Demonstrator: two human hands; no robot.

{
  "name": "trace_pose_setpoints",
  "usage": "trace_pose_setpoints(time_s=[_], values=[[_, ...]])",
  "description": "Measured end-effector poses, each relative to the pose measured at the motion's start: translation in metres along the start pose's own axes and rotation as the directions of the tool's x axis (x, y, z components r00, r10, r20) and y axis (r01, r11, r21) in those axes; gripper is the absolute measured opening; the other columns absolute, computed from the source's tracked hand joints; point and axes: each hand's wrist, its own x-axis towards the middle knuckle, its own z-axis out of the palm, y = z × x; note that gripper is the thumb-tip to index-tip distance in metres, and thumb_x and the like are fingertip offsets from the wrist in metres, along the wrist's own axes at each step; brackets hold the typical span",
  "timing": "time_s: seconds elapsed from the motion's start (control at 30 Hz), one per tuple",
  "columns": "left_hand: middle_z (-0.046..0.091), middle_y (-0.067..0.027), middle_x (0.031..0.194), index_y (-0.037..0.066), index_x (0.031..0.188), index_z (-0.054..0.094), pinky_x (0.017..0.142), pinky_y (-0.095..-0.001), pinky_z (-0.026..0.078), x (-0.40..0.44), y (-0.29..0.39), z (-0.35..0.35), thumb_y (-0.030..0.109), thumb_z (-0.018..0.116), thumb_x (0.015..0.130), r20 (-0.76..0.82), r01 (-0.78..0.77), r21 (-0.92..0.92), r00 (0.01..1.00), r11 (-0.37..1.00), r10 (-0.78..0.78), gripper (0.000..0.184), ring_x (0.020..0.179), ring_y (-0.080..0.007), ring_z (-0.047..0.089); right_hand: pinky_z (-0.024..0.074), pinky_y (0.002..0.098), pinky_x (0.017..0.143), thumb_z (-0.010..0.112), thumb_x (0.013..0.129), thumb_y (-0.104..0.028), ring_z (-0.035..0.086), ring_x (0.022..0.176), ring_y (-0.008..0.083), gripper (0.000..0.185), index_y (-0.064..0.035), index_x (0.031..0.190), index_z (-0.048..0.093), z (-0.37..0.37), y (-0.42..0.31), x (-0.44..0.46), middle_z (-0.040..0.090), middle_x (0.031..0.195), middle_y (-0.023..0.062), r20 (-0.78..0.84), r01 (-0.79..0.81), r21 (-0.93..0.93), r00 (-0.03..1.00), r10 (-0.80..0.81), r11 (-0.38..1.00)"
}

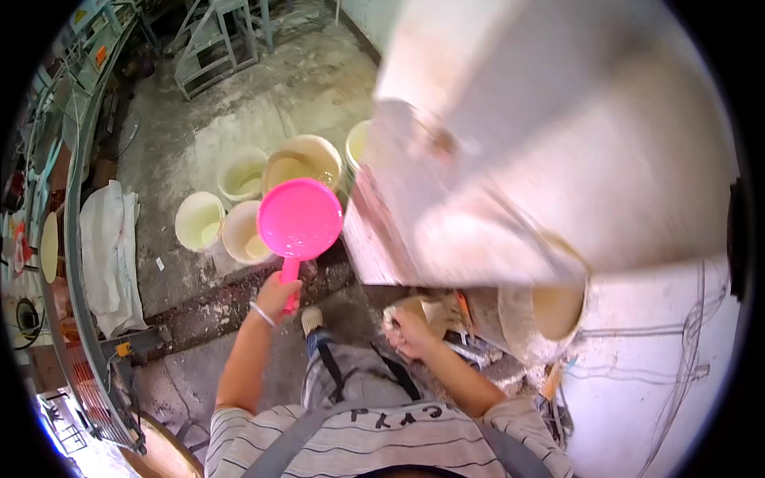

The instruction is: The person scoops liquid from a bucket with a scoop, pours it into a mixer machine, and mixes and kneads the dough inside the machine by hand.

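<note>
My left hand (277, 296) is wrapped round the handle of a bright pink plastic dipper (300, 219). Its wide round bowl points away from me, in front of the white buckets, and looks wet inside. Behind it stands a larger bucket (325, 147) with yellowish liquid. Smaller buckets (201, 221) are grouped to its left, with pale liquid or residue in them. My right hand (409, 333) is closed, low in front of my body; a whitish bit shows at its fingers, too small to name.
A large pale machine or vat (510, 175), blurred, fills the upper right. Below it a bucket-like container (550, 311) is tilted. White sacks (111, 255) lie beside a metal rail (76, 239) at left. A metal frame (215, 48) stands at the back. A raised floor edge (207, 311) runs before me.
</note>
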Motion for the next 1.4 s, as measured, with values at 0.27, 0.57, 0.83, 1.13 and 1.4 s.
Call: trace_pose_setpoints(time_s=[0.27,0.57,0.83,1.13,1.4], values=[[0.046,-0.0029,0.056,0.006,0.082,0.043,0.032,-0.0225,0.036,-0.143,-0.104,0.117,0.011,0.055,0.076,-0.131,0.031,0.081,0.991,0.996,-0.020,0.014,0.038,-0.0109,0.045,0.0308,0.0199,0.034,0.048,0.080,-0.022,0.043,0.044,0.0091,0.018,-0.0079,0.069,0.050,-0.168,-0.020,-0.099,0.049,0.064,0.0041,0.224,0.071,0.213,0.967,-0.119,0.974],[0.047,-0.0039,0.060,0.004,0.091,0.043,0.033,-0.0226,0.035,-0.188,-0.146,0.282,0.010,0.056,0.076,0.076,0.039,0.210,0.996,0.977,-0.056,0.020,0.040,-0.0123,0.046,0.0182,0.0195,0.030,0.043,0.083,-0.026,0.025,0.034,0.0071,0.028,-0.0130,0.059,0.036,-0.313,-0.049,-0.200,0.030,0.047,-0.0039,-0.213,0.370,0.586,0.929,-0.303,0.721],[0.047,-0.0037,0.062,0.002,0.093,0.042,0.035,-0.0235,0.036,-0.129,-0.130,0.436,0.011,0.057,0.076,0.332,-0.096,0.405,0.942,0.909,-0.049,0.024,0.041,-0.0122,0.046,0.0274,0.0210,0.038,0.039,0.086,-0.014,0.028,0.043,0.0094,0.019,-0.0112,0.067,0.037,-0.408,-0.111,-0.183,0.032,0.055,-0.0003,-0.526,0.676,0.666,0.725,-0.445,0.315],[0.046,-0.0044,0.060,0.000,0.091,0.040,0.033,-0.0250,0.036,-0.045,-0.152,0.534,0.008,0.059,0.073,0.346,-0.354,0.607,0.924,0.712,0.164,0.027,0.041,-0.0127,0.047,0.0460,0.0283,0.052,0.039,0.087,-0.018,0.051,0.063,0.0156,0.017,-0.0072,0.079,0.049,-0.448,-0.149,-0.148,0.050,0.068,0.0037,-0.394,0.572,0.797,0.736,-0.550,0.194],[0.048,-0.0061,0.061,0.000,0.089,0.040,0.033,-0.0257,0.037,-0.035,-0.150,0.560,0.009,0.060,0.072,0.319,-0.243,0.537,0.945,0.807,0.073,0.028,0.040,-0.0136,0.047,0.0352,0.0202,0.034,0.043,0.084,-0.022,0.044,0.043,0.0074,0.016,-0.0106,0.078,0.053,-0.481,-0.146,-0.132,0.051,0.062,-0.0012,-0.255,0.560,0.641,0.800,-0.543,0.525]])
